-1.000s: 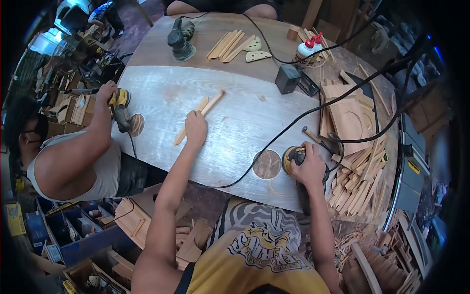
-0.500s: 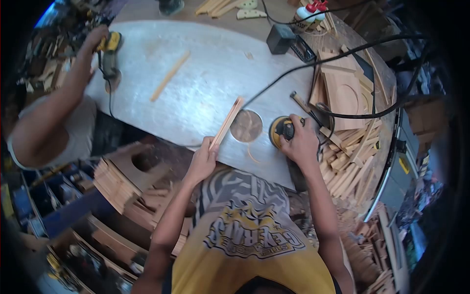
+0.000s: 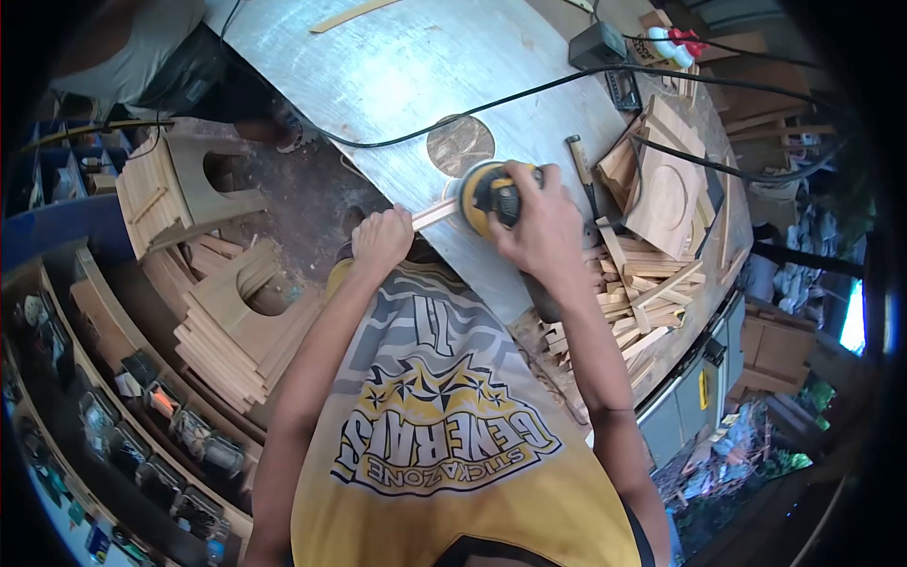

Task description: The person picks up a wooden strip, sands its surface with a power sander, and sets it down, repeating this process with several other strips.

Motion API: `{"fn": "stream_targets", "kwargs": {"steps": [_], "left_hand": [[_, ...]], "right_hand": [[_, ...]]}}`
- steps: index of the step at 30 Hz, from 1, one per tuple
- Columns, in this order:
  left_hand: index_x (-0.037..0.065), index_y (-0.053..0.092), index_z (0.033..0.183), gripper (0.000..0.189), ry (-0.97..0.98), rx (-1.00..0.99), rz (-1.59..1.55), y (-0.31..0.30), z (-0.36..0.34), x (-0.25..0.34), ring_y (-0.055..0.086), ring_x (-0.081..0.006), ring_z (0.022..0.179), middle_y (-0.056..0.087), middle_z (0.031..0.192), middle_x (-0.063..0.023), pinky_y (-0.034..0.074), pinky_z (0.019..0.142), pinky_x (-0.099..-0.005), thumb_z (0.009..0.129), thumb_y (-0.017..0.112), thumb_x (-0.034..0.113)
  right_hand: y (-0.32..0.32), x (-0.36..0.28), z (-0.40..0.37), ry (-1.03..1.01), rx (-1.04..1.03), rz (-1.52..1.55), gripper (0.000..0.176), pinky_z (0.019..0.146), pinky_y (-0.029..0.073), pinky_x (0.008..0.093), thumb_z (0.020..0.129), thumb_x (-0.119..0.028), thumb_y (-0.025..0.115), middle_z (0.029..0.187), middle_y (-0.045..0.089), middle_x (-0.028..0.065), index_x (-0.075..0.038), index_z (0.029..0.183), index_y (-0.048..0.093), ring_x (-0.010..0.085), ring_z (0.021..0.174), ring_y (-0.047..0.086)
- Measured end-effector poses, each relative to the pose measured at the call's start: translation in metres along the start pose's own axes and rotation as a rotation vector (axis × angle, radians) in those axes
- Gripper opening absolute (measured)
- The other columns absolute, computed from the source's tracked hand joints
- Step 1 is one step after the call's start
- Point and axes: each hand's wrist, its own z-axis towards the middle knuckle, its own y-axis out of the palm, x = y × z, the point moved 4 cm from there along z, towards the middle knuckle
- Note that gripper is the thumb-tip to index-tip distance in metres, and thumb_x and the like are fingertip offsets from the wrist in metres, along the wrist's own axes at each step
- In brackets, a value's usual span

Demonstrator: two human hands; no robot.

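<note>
My left hand (image 3: 383, 236) is closed around one end of a narrow wooden strip (image 3: 435, 215) at the near edge of the metal-topped table (image 3: 350, 85). In my right hand (image 3: 548, 222) is a yellow and black orbital sander (image 3: 491, 197). Its round pad meets the strip's far end, hiding that end. Just beyond the sander lies a round hole (image 3: 460, 146) in the sheet, with wood showing inside. A hammer (image 3: 581, 170) rests to the right of my right hand.
A black cable (image 3: 529, 99) crosses the table. Cut wood pieces (image 3: 642, 283) are heaped at right beside a panel with an oval recess (image 3: 666, 194). Glue bottles (image 3: 666, 47) stand at the back. Stacked boards (image 3: 227, 331) lie low at left; another person (image 3: 151, 57) stands at upper left.
The strip has swung down from pointing up and away to lying toward the right. My right hand has brought the sander leftward onto it. The head view has turned and shifted.
</note>
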Motion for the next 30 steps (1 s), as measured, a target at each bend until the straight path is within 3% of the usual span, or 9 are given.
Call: {"fn": "stream_targets", "kwargs": {"steps": [9,11,14,30], "left_hand": [[-0.005,0.074,0.091,0.063,0.006,-0.021,-0.078,-0.009,0.006,-0.002,0.068,-0.0495,0.096,0.070,0.099,-0.0322,0.050,0.093,-0.0571,0.106,0.030,0.037],[-0.005,0.074,0.093,0.066,0.009,-0.061,-0.076,-0.008,0.007,-0.004,0.067,-0.0491,0.100,0.070,0.101,-0.0322,0.049,0.094,-0.0572,0.108,0.028,0.041],[-0.005,0.074,0.094,0.068,0.032,-0.080,-0.087,-0.009,0.008,-0.003,0.067,-0.0488,0.101,0.070,0.102,-0.0322,0.049,0.094,-0.0574,0.108,0.028,0.044],[-0.006,0.073,0.100,0.081,0.010,-0.147,-0.116,-0.008,0.009,0.000,0.063,-0.0500,0.109,0.068,0.108,-0.0346,0.047,0.097,-0.0578,0.107,0.023,0.057]], "right_hand": [[0.031,-0.036,0.015,-0.046,-0.131,-0.081,0.056,0.071,0.055,0.0519,0.075,-0.023,0.078,0.105,0.054,0.0223,-0.018,0.127,0.056,0.0436,0.084,0.065],[0.031,-0.039,0.016,-0.064,-0.098,-0.102,0.054,0.062,0.055,0.0513,0.070,-0.021,0.080,0.104,0.052,0.0233,-0.017,0.117,0.054,0.0464,0.082,0.065],[0.029,-0.041,0.020,-0.039,-0.104,-0.137,0.056,0.072,0.055,0.0523,0.073,-0.024,0.079,0.105,0.055,0.0232,-0.017,0.124,0.057,0.0445,0.085,0.065],[0.042,-0.065,0.015,-0.086,-0.077,-0.057,0.051,0.065,0.056,0.0516,0.071,-0.023,0.079,0.103,0.055,0.0226,-0.018,0.118,0.057,0.0468,0.080,0.066]]}}
